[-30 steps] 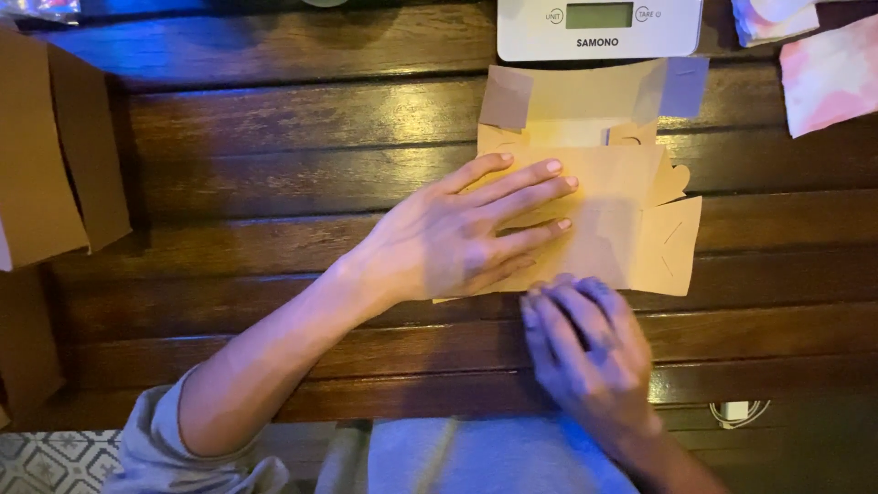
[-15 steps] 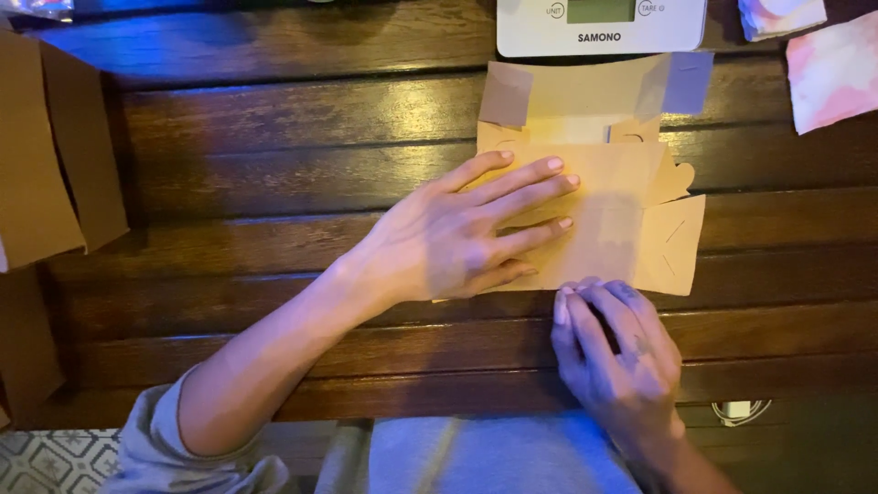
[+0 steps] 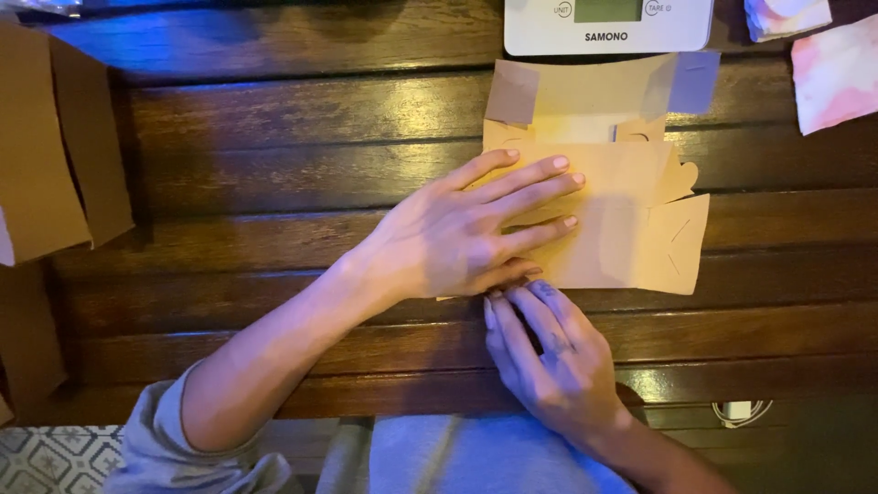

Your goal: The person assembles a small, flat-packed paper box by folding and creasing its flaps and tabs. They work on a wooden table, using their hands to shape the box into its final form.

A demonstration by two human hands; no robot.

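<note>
**Two hands press a flat cardboard box blank on a wooden table**

The fold could spring back or crease crooked, as I judge it: the left hand (image 3: 466,233) lies flat with fingers spread over only the left part of the cardboard box blank (image 3: 622,210), so the right part with its loose flaps is unweighted and could lift or swing round if the pressure shifts. The right hand (image 3: 549,357), in the lower middle of the frame, has its fingers together and pointing up at the blank's lower edge, fingertips touching or just beside it; it grips nothing that shows, though whether a fingertip is tucked under the edge cannot be told. A push there against a loosely pinned sheet could slide it toward the kitchen scale (image 3: 608,23) at the top edge of the frame.

The blank sits in the centre right of the frame on the dark wooden table (image 3: 274,165). It is tan, thin and unprinted, folded over itself, with slit tabs and a rounded tab on its right side and two small flaps along its top.

More brown cardboard pieces (image 3: 55,155) lie at the far left, well apart.
</note>
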